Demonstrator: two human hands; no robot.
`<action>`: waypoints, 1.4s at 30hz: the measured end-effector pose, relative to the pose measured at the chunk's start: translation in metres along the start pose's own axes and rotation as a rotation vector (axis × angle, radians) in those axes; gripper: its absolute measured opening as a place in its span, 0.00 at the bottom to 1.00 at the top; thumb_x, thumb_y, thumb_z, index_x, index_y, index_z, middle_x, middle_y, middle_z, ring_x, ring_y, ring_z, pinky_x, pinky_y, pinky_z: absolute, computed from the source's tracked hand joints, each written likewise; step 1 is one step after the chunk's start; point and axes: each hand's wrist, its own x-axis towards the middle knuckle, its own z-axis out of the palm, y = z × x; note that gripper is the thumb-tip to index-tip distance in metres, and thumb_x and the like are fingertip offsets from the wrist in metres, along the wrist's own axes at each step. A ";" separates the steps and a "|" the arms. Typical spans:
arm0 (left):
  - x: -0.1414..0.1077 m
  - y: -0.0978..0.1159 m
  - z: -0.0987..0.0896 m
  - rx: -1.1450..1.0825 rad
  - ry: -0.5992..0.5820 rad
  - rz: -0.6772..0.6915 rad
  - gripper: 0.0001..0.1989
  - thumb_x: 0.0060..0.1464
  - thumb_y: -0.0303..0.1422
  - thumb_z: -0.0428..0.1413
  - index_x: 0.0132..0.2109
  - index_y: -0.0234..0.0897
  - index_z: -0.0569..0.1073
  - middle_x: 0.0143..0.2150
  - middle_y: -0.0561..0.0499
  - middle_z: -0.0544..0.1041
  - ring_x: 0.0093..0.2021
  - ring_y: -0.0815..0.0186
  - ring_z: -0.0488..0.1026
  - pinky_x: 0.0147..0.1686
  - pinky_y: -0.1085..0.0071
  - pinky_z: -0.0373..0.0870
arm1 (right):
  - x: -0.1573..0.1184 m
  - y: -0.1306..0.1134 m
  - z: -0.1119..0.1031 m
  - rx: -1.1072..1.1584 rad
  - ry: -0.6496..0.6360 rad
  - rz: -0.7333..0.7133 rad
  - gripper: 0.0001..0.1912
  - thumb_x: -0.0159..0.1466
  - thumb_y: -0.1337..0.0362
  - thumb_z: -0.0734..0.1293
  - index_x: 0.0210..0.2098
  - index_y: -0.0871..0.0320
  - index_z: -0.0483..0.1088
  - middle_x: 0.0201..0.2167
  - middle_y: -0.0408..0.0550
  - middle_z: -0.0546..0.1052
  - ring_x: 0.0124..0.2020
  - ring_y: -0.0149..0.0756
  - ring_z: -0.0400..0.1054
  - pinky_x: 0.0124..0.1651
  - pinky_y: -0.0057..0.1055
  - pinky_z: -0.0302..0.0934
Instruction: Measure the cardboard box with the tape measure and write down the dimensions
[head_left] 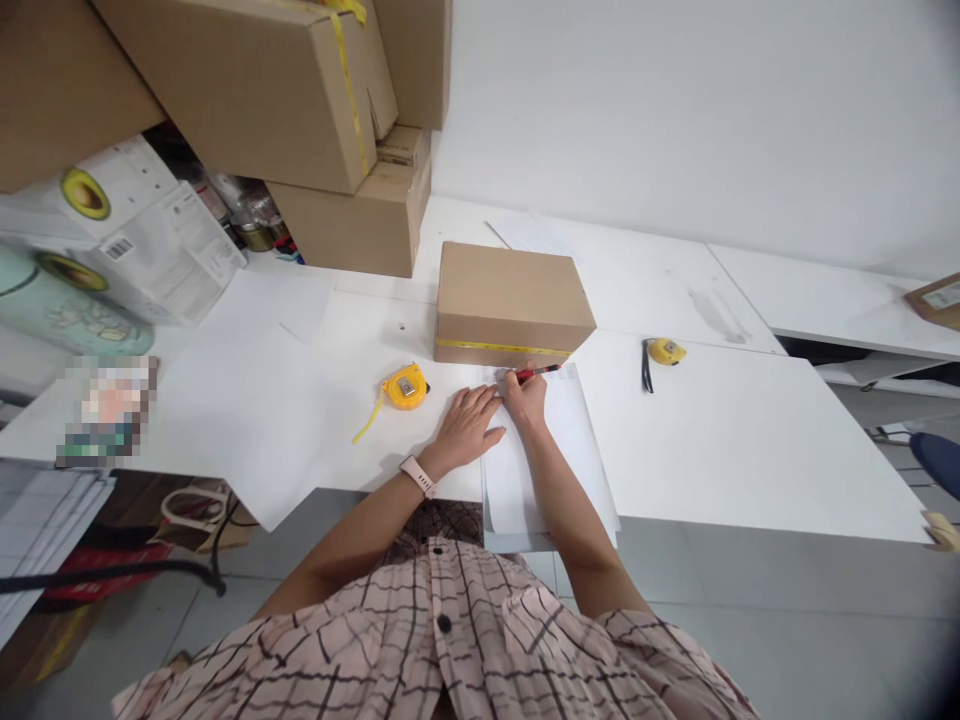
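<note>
My right hand [526,399] is closed around a red and black pen [541,371], held over the upper part of a stack of white paper [574,450]. Faint marks show on the top sheet near the pen. My left hand [466,428] lies flat with fingers stretched, its fingertips at the paper's left edge. Just beyond both hands sits a closed cardboard box [514,290], with a yellow measuring strip [502,348] along its front side. A yellow tape measure [406,388] rests left of my left hand, a short bit of its blade out.
Stacked cardboard boxes [247,95] rise at the back left, beside white cartons with avocado pictures [161,235] and a mint-green bottle [90,310]. A second tape measure [666,351] with a black strap lies to the right. Large white sheets [232,400] overhang the table's front edge.
</note>
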 end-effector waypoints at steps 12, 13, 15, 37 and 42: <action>-0.001 -0.003 0.001 0.004 -0.001 0.010 0.24 0.65 0.39 0.52 0.64 0.37 0.66 0.71 0.40 0.63 0.71 0.52 0.57 0.69 0.49 0.51 | -0.033 0.007 -0.070 -0.294 -0.061 -0.154 0.13 0.67 0.64 0.58 0.48 0.55 0.68 0.39 0.49 0.79 0.39 0.40 0.71 0.44 0.34 0.62; 0.000 -0.003 0.002 -0.004 0.001 0.006 0.23 0.65 0.38 0.52 0.64 0.37 0.67 0.71 0.40 0.63 0.71 0.52 0.57 0.69 0.49 0.52 | -0.037 0.012 -0.081 -0.433 -0.081 -0.207 0.15 0.65 0.67 0.59 0.50 0.55 0.70 0.43 0.52 0.79 0.43 0.43 0.71 0.46 0.36 0.62; -0.001 -0.001 -0.001 -0.032 0.029 -0.015 0.21 0.64 0.36 0.53 0.62 0.36 0.69 0.69 0.40 0.65 0.70 0.52 0.59 0.68 0.51 0.54 | -0.044 0.024 -0.098 -0.674 -0.115 -0.276 0.21 0.61 0.73 0.59 0.52 0.56 0.71 0.49 0.56 0.78 0.50 0.47 0.68 0.49 0.38 0.61; -0.047 -0.055 -0.080 -0.573 0.305 -0.449 0.26 0.52 0.39 0.62 0.58 0.38 0.70 0.53 0.43 0.77 0.52 0.54 0.74 0.51 0.59 0.71 | -0.055 0.001 -0.102 -0.331 -0.030 -0.117 0.16 0.66 0.67 0.57 0.48 0.57 0.73 0.52 0.57 0.78 0.55 0.48 0.69 0.58 0.48 0.62; -0.026 -0.018 -0.102 -1.157 0.063 -0.209 0.23 0.60 0.48 0.55 0.54 0.37 0.73 0.48 0.43 0.79 0.43 0.60 0.76 0.39 0.67 0.70 | -0.047 -0.070 -0.081 0.591 -0.409 0.244 0.18 0.65 0.46 0.66 0.45 0.53 0.73 0.47 0.52 0.81 0.49 0.43 0.75 0.55 0.44 0.67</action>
